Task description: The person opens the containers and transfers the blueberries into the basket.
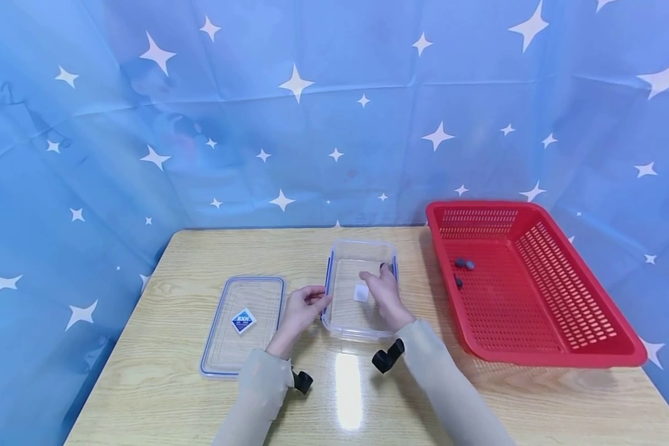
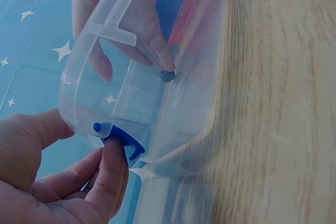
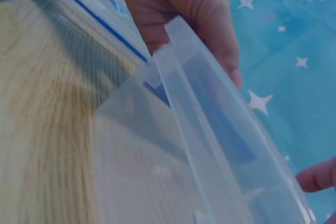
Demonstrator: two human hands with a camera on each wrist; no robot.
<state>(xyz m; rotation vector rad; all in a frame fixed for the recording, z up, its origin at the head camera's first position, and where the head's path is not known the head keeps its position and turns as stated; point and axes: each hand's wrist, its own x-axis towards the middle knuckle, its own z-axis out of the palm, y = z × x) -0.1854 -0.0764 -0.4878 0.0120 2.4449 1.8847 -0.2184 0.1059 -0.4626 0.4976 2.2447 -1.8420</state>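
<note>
Inside the clear container [image 1: 362, 316], right grip [image 1: 383, 291] pinching a half-hidden dark button [image 2: 167, 75]; left grip [image 1: 303, 308] grasping its rim.

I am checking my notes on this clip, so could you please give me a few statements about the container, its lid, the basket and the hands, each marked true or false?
1. The clear container stands open on the table, its lid off. True.
2. The lid lies inside the red basket. False: it lies flat on the table, left of the container.
3. The left hand holds the container at its left rim, by a blue latch. True.
4. The right hand rests in the basket. False: it reaches into the container, a small dark piece at its fingertips.
5. The basket holds a few small dark pieces. True.
</note>
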